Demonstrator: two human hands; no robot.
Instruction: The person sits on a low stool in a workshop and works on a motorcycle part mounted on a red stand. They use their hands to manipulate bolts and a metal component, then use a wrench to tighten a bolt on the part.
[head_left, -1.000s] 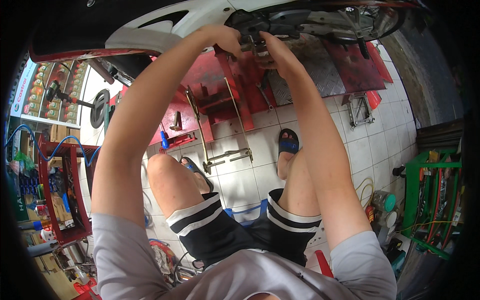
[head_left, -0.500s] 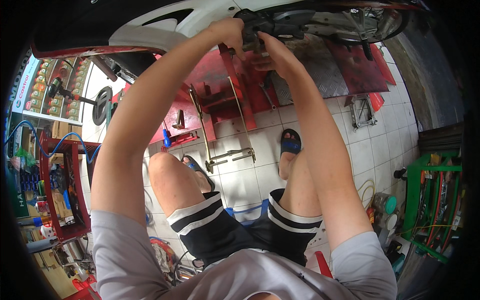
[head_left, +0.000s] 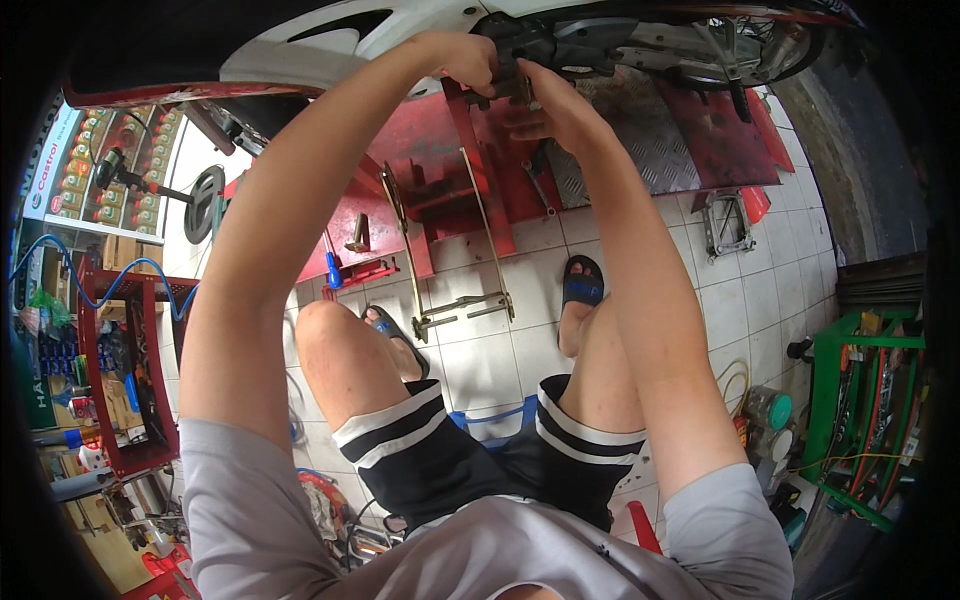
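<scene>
Above me a white-and-black scooter body [head_left: 360, 48] has a dark casing [head_left: 515, 35] underneath. My left hand [head_left: 465, 62] is curled at the casing's left side; what it grips is hidden. My right hand [head_left: 558, 110] reaches up just right of it, index and thumb at a small metal part I cannot make out under the casing, lower fingers loosely extended. Below, on and against a red lift platform [head_left: 430, 135], are a gold-coloured metal stand [head_left: 460, 300], a blue-handled screwdriver [head_left: 333, 270], a short metal cylinder [head_left: 358, 232] and a wrench [head_left: 540, 190].
A red tool trolley [head_left: 95, 380] with a blue hose [head_left: 50, 250] stands left, near shelves of bottles [head_left: 120, 170]. A green rack [head_left: 835, 400] and jars [head_left: 770, 410] stand right. A metal frame [head_left: 725, 225] lies on the tiled floor [head_left: 760, 300].
My left hand has shifted slightly up and right along the casing, its fingers more curled. My right hand stays at the casing, moving only slightly.
</scene>
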